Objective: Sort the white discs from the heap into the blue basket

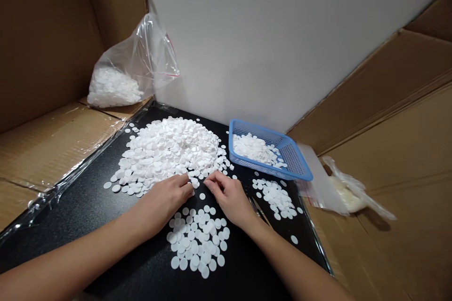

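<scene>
The left hand and right hand are resting at the near edge of the big pile of white discs on the bench, fingers bunched together. Whether either is pinching a disc, I cannot tell. A blue basket is sitting just right of the pile.

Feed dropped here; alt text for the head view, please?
The left hand and right hand rest close together at the near edge of a large pile of white discs on a black table. A smaller patch lies between the forearms; a blue basket of discs stands right of the pile.
</scene>
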Tool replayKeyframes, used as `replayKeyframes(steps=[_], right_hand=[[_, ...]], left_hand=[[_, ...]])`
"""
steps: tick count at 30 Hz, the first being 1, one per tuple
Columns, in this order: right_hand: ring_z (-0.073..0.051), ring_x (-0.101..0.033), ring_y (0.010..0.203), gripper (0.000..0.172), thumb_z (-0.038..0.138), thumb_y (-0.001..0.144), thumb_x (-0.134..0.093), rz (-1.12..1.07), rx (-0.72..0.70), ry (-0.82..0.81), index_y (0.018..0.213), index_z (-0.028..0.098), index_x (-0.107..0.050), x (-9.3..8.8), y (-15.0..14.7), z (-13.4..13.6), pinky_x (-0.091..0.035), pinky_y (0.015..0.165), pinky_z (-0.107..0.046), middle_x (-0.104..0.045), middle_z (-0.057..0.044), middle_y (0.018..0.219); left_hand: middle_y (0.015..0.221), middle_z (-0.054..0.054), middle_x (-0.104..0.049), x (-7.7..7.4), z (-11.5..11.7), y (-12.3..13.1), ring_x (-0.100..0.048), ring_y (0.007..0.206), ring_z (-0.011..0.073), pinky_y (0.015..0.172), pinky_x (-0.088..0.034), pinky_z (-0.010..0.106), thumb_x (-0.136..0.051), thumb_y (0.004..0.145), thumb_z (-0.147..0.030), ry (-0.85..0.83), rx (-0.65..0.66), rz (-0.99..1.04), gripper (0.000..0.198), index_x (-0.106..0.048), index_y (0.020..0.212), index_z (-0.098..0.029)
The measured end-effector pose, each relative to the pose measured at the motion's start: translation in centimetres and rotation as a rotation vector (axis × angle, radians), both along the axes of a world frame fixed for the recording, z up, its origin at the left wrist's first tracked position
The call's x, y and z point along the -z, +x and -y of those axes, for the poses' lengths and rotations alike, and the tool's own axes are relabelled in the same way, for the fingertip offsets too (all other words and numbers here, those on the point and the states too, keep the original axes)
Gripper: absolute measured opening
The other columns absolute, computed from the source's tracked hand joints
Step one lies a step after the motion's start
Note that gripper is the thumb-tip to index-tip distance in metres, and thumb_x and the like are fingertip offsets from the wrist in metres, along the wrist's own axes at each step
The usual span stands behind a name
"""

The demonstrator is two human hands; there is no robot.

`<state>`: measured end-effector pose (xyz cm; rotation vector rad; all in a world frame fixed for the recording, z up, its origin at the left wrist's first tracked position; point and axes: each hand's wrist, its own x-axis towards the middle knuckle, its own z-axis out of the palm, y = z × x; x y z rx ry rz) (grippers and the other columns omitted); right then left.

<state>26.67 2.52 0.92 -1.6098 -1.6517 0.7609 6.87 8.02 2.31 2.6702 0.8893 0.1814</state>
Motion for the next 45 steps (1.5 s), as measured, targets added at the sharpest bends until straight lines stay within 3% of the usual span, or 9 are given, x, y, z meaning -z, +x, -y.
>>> replayKeyframes(steps=[5, 10, 15, 19, 24, 30, 36, 41, 45], right_hand=[[-0.012, -0.044, 0.054, 0.021, 0.031, 0.096, -0.053, -0.043, -0.056, 0.064, 0.083, 0.02, -0.065, 0.0, -0.5, 0.2, -0.033, 0.054, -0.024, -0.055, 0.003, 0.064], [-0.014, -0.057, 0.067, 0.01, 0.029, 0.089, -0.067, -0.113, -0.182, 0.112, 0.087, 0.019, -0.07, -0.5, -1.4, 0.5, -0.043, 0.062, -0.024, -0.065, 0.0, 0.076], [-0.015, -0.063, 0.07, 0.008, 0.025, 0.086, -0.072, -0.182, -0.121, 0.094, 0.08, 0.021, -0.071, -0.7, -2.1, 0.8, -0.047, 0.07, -0.027, -0.071, 0.001, 0.075], [-0.016, -0.065, 0.073, 0.008, 0.017, 0.083, -0.074, -0.058, -0.082, 0.09, 0.077, 0.021, -0.072, -0.7, -1.9, 0.9, -0.047, 0.081, -0.031, -0.075, 0.001, 0.078], [-0.018, -0.068, 0.083, 0.01, 0.015, 0.089, -0.069, 0.029, -0.145, 0.089, 0.087, 0.023, -0.075, -0.4, -1.4, 0.6, -0.047, 0.084, -0.034, -0.076, -0.001, 0.088], [-0.018, -0.066, 0.081, 0.008, 0.013, 0.089, -0.069, 0.225, -0.202, 0.243, 0.086, 0.02, -0.069, 0.0, -1.3, 0.5, -0.044, 0.082, -0.033, -0.073, -0.002, 0.085], [-0.018, -0.062, 0.081, 0.008, 0.011, 0.089, -0.068, 0.36, -0.308, 0.36, 0.084, 0.017, -0.065, -0.2, -0.8, 0.5, -0.043, 0.078, -0.033, -0.067, -0.005, 0.087], [-0.018, -0.062, 0.086, 0.01, 0.015, 0.086, -0.073, 0.263, -0.399, 0.197, 0.08, 0.02, -0.067, -1.3, 0.2, 0.5, -0.044, 0.081, -0.032, -0.066, -0.003, 0.089], [-0.016, -0.064, 0.081, 0.016, 0.008, 0.092, -0.059, 0.119, -0.238, 0.084, 0.084, 0.021, -0.066, -1.7, 1.2, 0.2, -0.048, 0.074, -0.029, -0.067, -0.001, 0.086]], left_hand=[[0.085, 0.002, -0.058, 0.1, 0.6, -1.0, -0.061, 0.073, 0.018, 0.064, -0.041, 0.028, -0.044, 0.098, -0.02, -0.091, -0.061, 0.088, 0.021, -0.061, 0.085, -0.018], [0.081, 0.001, -0.059, -0.3, 1.3, -1.2, -0.058, 0.07, 0.0175, 0.062, -0.04, 0.027, -0.044, 0.095, -0.028, -0.279, -0.178, 0.283, 0.021, -0.058, 0.081, -0.021], [0.075, 0.001, -0.06, -0.6, 1.3, -0.8, -0.055, 0.068, 0.018, 0.061, -0.04, 0.027, -0.043, 0.095, -0.034, -0.383, -0.229, 0.32, 0.026, -0.056, 0.077, -0.021], [0.077, 0.0, -0.059, 0.2, 1.3, -0.9, -0.055, 0.07, 0.0181, 0.063, -0.039, 0.028, -0.04, 0.095, -0.025, -0.33, -0.196, 0.274, 0.021, -0.054, 0.078, -0.022], [0.085, 0.002, -0.06, 0.4, 1.4, -1.0, -0.059, 0.073, 0.0196, 0.063, -0.038, 0.03, -0.039, 0.096, -0.023, -0.258, -0.155, 0.189, 0.021, -0.057, 0.084, -0.022], [0.084, 0.001, -0.062, 0.2, 1.1, -1.0, -0.059, 0.072, 0.0191, 0.063, -0.04, 0.028, -0.048, 0.092, -0.02, -0.241, -0.176, 0.215, 0.013, -0.057, 0.084, -0.022], [0.087, 0.001, -0.065, 0.5, 1.3, -1.5, -0.062, 0.08, 0.0196, 0.07, -0.045, 0.03, -0.042, 0.096, -0.021, -0.247, -0.185, 0.321, 0.018, -0.059, 0.089, -0.023], [0.088, 0.001, -0.066, -0.1, 3.1, -2.4, -0.061, 0.078, 0.0186, 0.068, -0.045, 0.028, -0.038, 0.099, -0.025, -0.278, -0.232, 0.33, 0.021, -0.058, 0.092, -0.025], [0.083, 0.0, -0.066, -1.0, 4.8, -3.6, -0.061, 0.073, 0.0182, 0.064, -0.046, 0.026, -0.04, 0.097, -0.032, -0.282, -0.36, 0.416, 0.021, -0.058, 0.091, -0.026]])
